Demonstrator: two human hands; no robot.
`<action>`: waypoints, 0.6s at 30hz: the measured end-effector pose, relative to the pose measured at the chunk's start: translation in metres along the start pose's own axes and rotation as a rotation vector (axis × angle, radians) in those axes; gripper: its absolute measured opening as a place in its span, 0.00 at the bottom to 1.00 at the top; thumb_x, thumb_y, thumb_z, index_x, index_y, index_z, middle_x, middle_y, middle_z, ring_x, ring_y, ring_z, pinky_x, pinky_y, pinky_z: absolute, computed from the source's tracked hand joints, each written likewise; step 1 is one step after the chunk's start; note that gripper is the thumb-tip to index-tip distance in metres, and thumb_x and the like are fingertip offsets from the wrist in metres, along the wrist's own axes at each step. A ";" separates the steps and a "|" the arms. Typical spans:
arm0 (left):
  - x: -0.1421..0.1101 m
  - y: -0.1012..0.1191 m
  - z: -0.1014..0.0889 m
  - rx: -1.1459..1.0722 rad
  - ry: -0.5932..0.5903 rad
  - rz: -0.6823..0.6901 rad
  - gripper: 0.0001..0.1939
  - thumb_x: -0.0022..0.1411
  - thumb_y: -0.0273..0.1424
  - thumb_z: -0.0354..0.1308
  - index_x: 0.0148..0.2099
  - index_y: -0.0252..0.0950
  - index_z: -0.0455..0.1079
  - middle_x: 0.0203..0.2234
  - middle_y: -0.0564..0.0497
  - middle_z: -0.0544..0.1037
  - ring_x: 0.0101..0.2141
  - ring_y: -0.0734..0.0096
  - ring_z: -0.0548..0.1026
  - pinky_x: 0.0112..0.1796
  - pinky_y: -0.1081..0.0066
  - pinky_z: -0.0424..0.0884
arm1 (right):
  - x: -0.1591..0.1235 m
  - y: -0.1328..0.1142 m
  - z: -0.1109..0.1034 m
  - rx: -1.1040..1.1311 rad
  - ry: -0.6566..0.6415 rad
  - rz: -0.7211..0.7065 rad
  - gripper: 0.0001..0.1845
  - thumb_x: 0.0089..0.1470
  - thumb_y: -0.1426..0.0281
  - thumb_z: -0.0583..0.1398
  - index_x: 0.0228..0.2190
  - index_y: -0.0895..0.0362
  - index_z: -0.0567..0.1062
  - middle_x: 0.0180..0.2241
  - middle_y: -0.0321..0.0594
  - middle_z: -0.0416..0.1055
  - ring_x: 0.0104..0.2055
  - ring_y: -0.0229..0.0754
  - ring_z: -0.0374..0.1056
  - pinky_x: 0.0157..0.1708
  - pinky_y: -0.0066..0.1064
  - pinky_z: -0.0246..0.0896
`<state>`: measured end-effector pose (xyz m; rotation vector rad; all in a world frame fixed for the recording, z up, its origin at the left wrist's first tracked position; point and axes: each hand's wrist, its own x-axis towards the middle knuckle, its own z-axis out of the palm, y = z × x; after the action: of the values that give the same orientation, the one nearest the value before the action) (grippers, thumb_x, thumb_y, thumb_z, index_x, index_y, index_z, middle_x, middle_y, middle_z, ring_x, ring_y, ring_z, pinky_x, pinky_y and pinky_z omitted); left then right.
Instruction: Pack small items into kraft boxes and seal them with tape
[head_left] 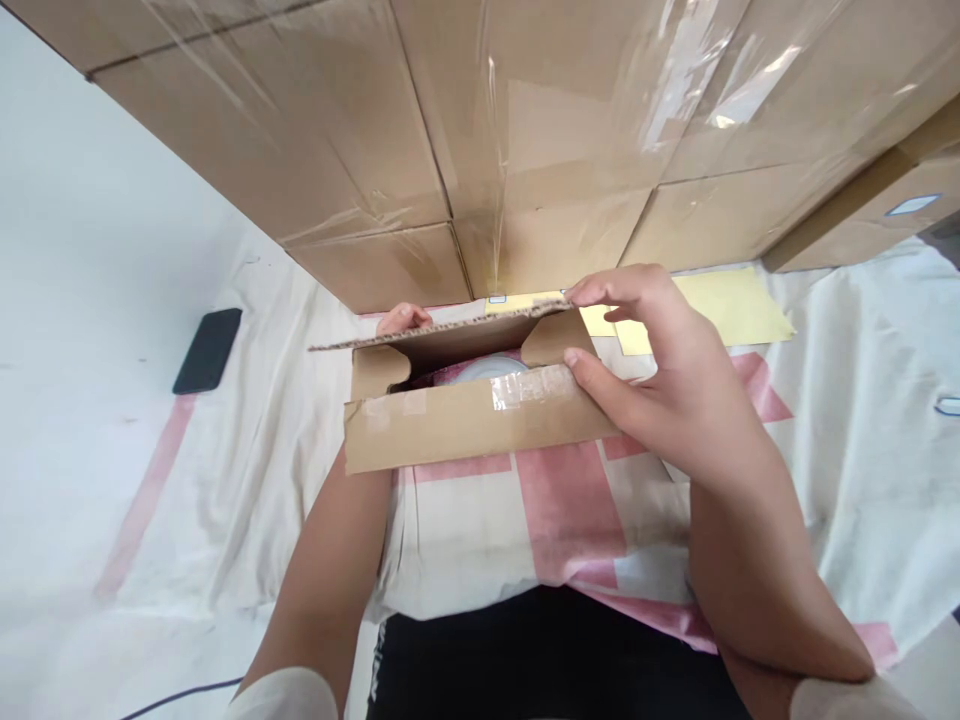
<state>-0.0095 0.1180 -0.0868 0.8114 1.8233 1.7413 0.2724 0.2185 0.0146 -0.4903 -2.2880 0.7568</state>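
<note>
My R hand (675,375)'s spread on box (450,425) flap + rim; L hand (405,318) behind, can't tell grip; whitish item (491,368), prob. round, inside btwn hands.

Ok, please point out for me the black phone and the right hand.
black phone (207,351): head view, middle of its dark face.
right hand (664,385): head view, back of the hand.

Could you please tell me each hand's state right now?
Left hand: mostly hidden behind the cardboard box; grip cannot be told.
Right hand: open, thumb and fingers at the box's edges.
</note>
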 end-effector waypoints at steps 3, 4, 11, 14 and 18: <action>0.013 -0.002 0.008 -0.037 -0.069 0.008 0.17 0.76 0.32 0.47 0.34 0.33 0.68 0.24 0.57 0.70 0.26 0.79 0.67 0.31 0.76 0.67 | 0.000 0.000 -0.002 0.016 -0.049 -0.055 0.07 0.63 0.73 0.59 0.42 0.54 0.75 0.46 0.43 0.75 0.53 0.50 0.71 0.56 0.46 0.68; 0.014 -0.003 0.010 -0.048 -0.079 0.009 0.17 0.76 0.30 0.46 0.33 0.34 0.67 0.23 0.58 0.69 0.25 0.80 0.65 0.30 0.78 0.65 | 0.000 0.001 -0.001 0.011 -0.061 -0.076 0.05 0.63 0.73 0.59 0.40 0.54 0.76 0.45 0.42 0.75 0.52 0.50 0.72 0.55 0.47 0.68; 0.021 -0.002 0.010 -0.082 -0.105 -0.062 0.21 0.77 0.25 0.36 0.35 0.28 0.66 0.22 0.61 0.70 0.24 0.87 0.67 0.31 0.83 0.62 | 0.001 0.002 0.004 -0.018 -0.050 -0.047 0.08 0.64 0.74 0.57 0.35 0.53 0.77 0.46 0.41 0.75 0.51 0.48 0.71 0.55 0.46 0.67; 0.028 0.000 0.010 -0.093 -0.138 -0.124 0.24 0.76 0.23 0.30 0.37 0.24 0.66 0.20 0.62 0.69 0.22 0.88 0.67 0.33 0.82 0.62 | 0.001 0.002 0.002 -0.005 -0.098 -0.023 0.08 0.64 0.74 0.57 0.33 0.54 0.76 0.48 0.41 0.73 0.52 0.47 0.70 0.55 0.45 0.67; 0.028 0.003 0.009 -0.114 -0.105 -0.131 0.25 0.77 0.23 0.30 0.35 0.24 0.67 0.20 0.59 0.72 0.23 0.85 0.71 0.34 0.81 0.64 | 0.000 0.003 -0.002 0.018 -0.181 -0.008 0.08 0.65 0.72 0.57 0.33 0.54 0.75 0.51 0.41 0.70 0.53 0.47 0.70 0.55 0.44 0.67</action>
<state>-0.0220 0.1443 -0.0828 0.7078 1.6543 1.6716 0.2740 0.2217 0.0143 -0.4190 -2.4465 0.8471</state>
